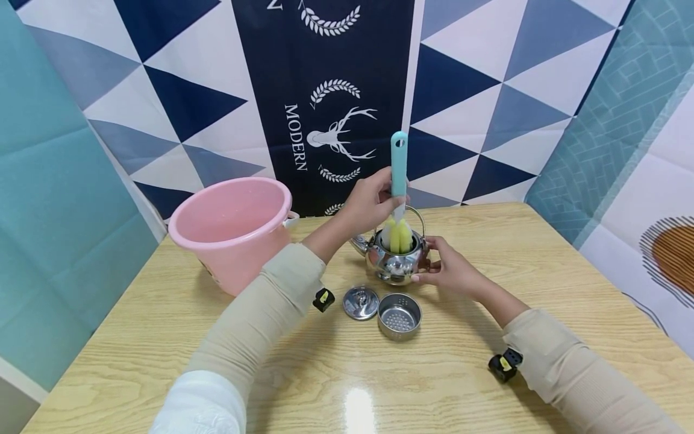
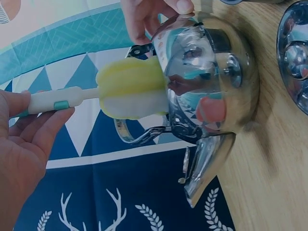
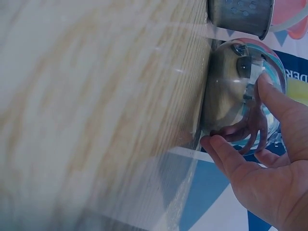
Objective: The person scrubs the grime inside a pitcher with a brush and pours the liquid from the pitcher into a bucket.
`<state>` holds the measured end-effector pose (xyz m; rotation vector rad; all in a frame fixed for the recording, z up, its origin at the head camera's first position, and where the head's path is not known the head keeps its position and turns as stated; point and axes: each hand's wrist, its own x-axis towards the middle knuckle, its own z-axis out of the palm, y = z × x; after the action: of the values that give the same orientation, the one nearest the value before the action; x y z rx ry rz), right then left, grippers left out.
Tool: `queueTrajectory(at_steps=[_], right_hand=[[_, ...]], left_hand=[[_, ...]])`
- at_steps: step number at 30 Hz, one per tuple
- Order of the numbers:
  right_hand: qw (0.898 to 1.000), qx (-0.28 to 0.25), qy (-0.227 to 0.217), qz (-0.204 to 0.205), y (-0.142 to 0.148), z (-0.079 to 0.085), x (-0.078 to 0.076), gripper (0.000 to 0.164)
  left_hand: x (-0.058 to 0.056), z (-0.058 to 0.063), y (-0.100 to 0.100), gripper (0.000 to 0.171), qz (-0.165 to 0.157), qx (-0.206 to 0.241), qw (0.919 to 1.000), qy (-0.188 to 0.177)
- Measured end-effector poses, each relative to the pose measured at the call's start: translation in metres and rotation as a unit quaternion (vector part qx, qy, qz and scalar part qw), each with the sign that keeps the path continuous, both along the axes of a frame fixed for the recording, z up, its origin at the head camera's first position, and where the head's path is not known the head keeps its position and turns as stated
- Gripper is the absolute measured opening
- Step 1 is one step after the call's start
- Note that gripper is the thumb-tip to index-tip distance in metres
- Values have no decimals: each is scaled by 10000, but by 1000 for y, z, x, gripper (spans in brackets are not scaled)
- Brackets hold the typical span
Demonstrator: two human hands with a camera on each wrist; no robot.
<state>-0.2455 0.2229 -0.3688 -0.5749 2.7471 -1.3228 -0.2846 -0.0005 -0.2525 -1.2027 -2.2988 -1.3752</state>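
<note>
My left hand [image 1: 370,204] grips the turquoise and white handle of a sponge bottle brush [image 1: 399,163], which stands upright over the teapot. Its yellow and white sponge head [image 2: 132,89] is partly inside the mouth of the shiny steel teapot [image 1: 394,265]; the lower end is hidden by the wall. My right hand [image 1: 447,268] holds the teapot's side opposite the spout [image 2: 207,166], with thumb and fingers spread around the body. In the right wrist view the fingertips [image 3: 217,140] sit low on the polished pot [image 3: 226,96]. The pot's wire handle is raised behind the brush.
In front of the teapot lie its round lid [image 1: 361,302] and a perforated steel strainer cup [image 1: 399,316], side by side. A pink bucket [image 1: 233,241] stands at the left on the wooden table [image 1: 434,374]. Patterned cloth [image 1: 482,72] hangs behind the table.
</note>
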Motion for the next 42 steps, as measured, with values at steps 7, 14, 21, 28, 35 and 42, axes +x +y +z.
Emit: queueTrajectory(at_steps=[7, 14, 21, 28, 35, 42], right_hand=[[10000, -30, -64, -6, 1, -1, -1, 88], [10000, -49, -56, -7, 1, -1, -2, 88], [10000, -45, 3, 13, 0, -1, 0, 88], [10000, -18, 49, 22, 0, -1, 1, 87], [10000, -32, 4, 15, 0, -1, 0, 88], [10000, -32, 25, 6, 0, -1, -1, 88]], left_hand=[[2, 6, -4, 24, 8, 168, 9998, 124], [5, 15, -7, 27, -131, 331, 9991, 233], [9, 25, -8, 28, -135, 313, 9990, 278], [15, 33, -8, 27, -225, 409, 9987, 201], [19, 34, -8, 26, -249, 322, 9989, 236], [24, 27, -14, 28, -189, 252, 9994, 159]])
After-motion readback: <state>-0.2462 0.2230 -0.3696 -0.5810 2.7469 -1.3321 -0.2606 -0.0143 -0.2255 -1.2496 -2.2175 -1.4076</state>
